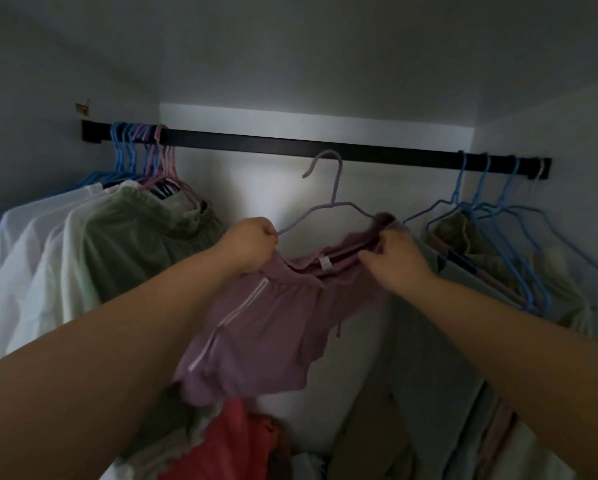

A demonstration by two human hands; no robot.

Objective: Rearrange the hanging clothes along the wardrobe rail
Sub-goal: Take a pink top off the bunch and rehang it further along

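Left of the left hand (252, 242), white and green clothes (82, 244) hang bunched on the black rail (290, 144). That hand grips one end of a lilac hanger (328, 199) (hook just below the rail, not on it). The purple garment (273, 327) hangs between both hands; the right hand (392, 256) pinches its waistband. Right of it hang blue hangers (491, 209).

Both forearms run off the bottom edge; the purple hanger (328, 202) has its right shoulder buried in the purple shorts (273, 323) — motion-blurred at the hem; the red garment (231, 441) gets cut off below — too dark to identify.
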